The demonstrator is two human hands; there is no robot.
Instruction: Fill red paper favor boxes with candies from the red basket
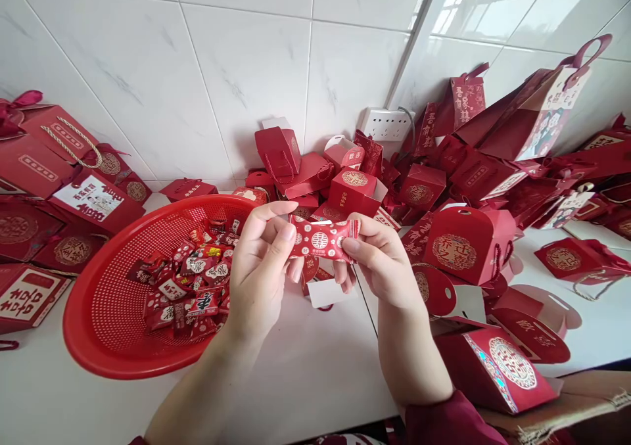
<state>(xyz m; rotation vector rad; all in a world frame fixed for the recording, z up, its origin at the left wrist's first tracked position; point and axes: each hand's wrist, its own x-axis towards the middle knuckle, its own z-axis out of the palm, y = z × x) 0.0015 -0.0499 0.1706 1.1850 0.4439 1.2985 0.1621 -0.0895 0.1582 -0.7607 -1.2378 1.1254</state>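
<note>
A red wrapped candy with white dots and a round white emblem is stretched between my two hands, above the white table. My left hand pinches its left end between thumb and fingers. On the other end, the thumb and fingers of my right hand are closed. To the left of my left hand stands a red plastic basket with small holes, holding a pile of wrapped candies. Behind and below the held candy, partly hidden by my hands, lies a small red box with a white flap.
Red gift boxes are stacked at the left. More red boxes crowd the wall and the right side, some with rope handles. A white power strip leans on the tiled wall. Cardboard shows at the lower right.
</note>
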